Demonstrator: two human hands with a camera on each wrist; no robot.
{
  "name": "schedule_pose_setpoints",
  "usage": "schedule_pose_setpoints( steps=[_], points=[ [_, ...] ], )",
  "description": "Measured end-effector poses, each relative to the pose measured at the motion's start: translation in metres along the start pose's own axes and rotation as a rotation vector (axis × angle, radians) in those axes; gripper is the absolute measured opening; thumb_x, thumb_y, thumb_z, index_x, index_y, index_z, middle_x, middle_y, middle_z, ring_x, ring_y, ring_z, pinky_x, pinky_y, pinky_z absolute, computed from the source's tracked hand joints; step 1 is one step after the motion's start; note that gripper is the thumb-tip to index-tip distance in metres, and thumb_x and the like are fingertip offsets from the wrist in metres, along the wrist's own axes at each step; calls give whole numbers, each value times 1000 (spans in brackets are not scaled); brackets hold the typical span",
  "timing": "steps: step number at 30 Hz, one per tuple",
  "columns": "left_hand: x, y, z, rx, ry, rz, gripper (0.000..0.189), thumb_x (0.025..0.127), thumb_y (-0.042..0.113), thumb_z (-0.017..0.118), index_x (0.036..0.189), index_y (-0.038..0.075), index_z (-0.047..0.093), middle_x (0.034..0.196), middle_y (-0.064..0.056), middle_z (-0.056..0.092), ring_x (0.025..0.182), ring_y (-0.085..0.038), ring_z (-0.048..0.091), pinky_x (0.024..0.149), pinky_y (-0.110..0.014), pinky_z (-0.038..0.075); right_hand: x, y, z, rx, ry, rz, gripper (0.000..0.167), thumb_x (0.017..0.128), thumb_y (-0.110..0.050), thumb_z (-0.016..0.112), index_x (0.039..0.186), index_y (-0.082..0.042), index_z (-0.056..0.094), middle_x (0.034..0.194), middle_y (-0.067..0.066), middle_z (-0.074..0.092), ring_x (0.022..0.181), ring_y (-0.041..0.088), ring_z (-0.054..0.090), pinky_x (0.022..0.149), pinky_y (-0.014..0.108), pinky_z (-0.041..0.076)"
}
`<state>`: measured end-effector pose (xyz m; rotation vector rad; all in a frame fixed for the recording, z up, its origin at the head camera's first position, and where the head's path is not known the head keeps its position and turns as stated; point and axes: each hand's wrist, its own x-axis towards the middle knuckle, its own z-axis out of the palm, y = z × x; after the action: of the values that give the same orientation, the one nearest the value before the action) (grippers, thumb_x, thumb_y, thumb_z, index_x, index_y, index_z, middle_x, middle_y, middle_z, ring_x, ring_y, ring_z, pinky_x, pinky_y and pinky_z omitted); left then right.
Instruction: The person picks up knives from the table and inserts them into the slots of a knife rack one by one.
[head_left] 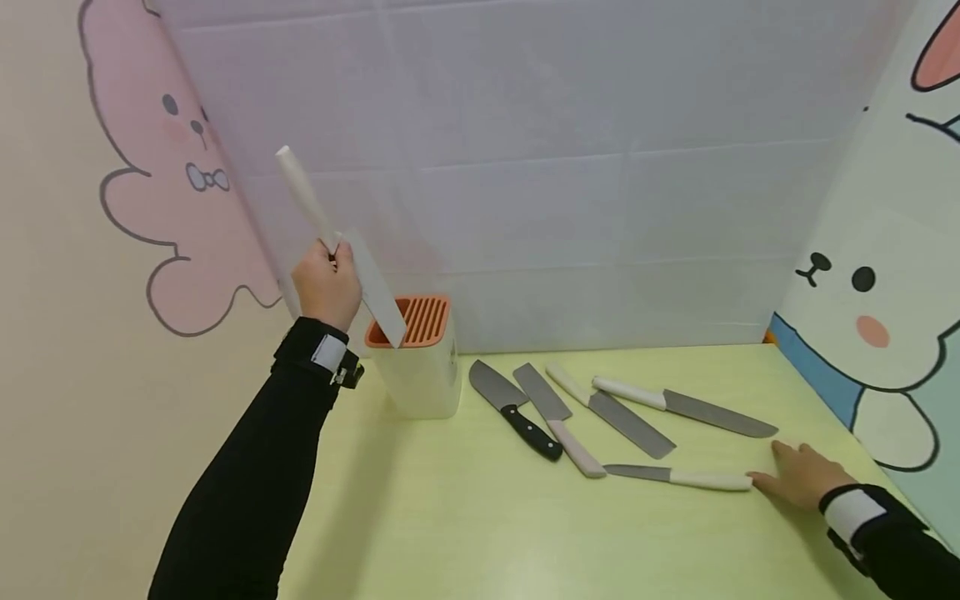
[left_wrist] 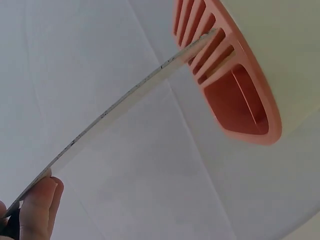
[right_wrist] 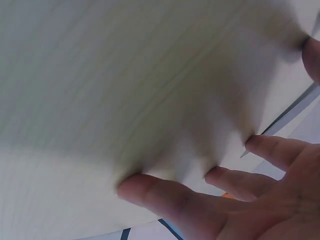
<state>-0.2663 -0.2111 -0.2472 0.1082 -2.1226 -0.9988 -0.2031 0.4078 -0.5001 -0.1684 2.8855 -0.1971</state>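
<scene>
My left hand (head_left: 327, 287) grips a white-handled kitchen knife (head_left: 378, 287) near the heel of its blade, handle slanting up. The blade's tip is right at a slot in the orange slotted top (left_wrist: 222, 42) of a cream knife block (head_left: 416, 383). At the table's right side my right hand (head_left: 802, 475) rests with fingers spread, its fingertips (right_wrist: 142, 187) on the tabletop. Its thumb is right at the handle end of a small white-handled paring knife (head_left: 708, 481). Just beyond its fingers lies the tip of a longer white-handled knife (head_left: 716, 411).
Between block and right hand lie a black-handled knife (head_left: 532, 433), a pink-handled knife (head_left: 576, 450) and a broad-bladed white-handled knife (head_left: 630, 425), close together on the yellow table (head_left: 525, 542). A white sheet (head_left: 562, 208) hangs behind; a wall with painted cartoons (head_left: 862, 350) borders the right.
</scene>
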Motion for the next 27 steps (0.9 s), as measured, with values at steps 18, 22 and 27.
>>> schedule_pose_setpoints(
  steps=[18,22,27],
  points=[
    [5,-15,31,-56,80,37,29,107,12,53,111,-15,64,106,-31,70,97,-43,71,87,-53,58,-3,-7,2,-20,37,23,86,95,-52,67,126,26,47,107,46,52,103,63,54,78,73,46],
    [5,-17,34,-54,59,32,30,107,13,51,109,-14,64,106,-31,69,98,-43,70,87,-53,57,-5,-11,0,-13,27,33,86,95,-51,67,126,26,46,107,47,51,103,64,54,79,73,45],
    [2,-21,41,-52,30,34,28,107,13,51,102,-13,62,101,-32,68,94,-45,70,83,-54,58,-4,-8,1,-5,23,29,85,97,-50,66,128,26,45,109,49,49,103,66,53,80,74,44]
  ],
)
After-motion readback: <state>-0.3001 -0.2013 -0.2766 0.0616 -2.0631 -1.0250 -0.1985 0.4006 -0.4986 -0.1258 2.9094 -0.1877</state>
